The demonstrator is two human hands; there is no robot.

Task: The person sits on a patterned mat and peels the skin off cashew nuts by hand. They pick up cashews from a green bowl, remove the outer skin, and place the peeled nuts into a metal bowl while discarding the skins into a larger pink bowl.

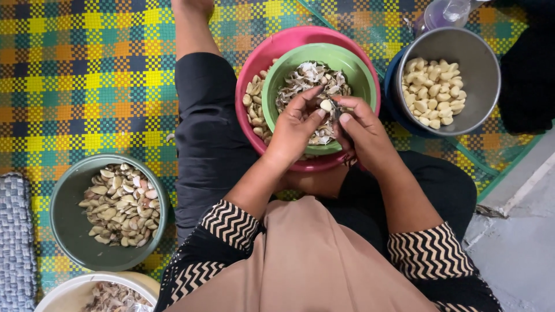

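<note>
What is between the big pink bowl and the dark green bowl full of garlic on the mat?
In the head view, the person's leg in black trousers lies between the pink bowl and the dark green bowl, along with a strip of checked mat.

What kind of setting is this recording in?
Probably a home floor workspace for food prep: the person sits on a checked woven mat, peeling a garlic clove, with a steel bowl of peeled cloves beside.

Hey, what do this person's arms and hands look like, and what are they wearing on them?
Both forearms are bare below the elbow. Each sleeve, the left sleeve and the right sleeve, is black with tan zigzag stripes and ends near the elbow. The left hand and right hand wear no gloves; no rings or watch show.
</note>
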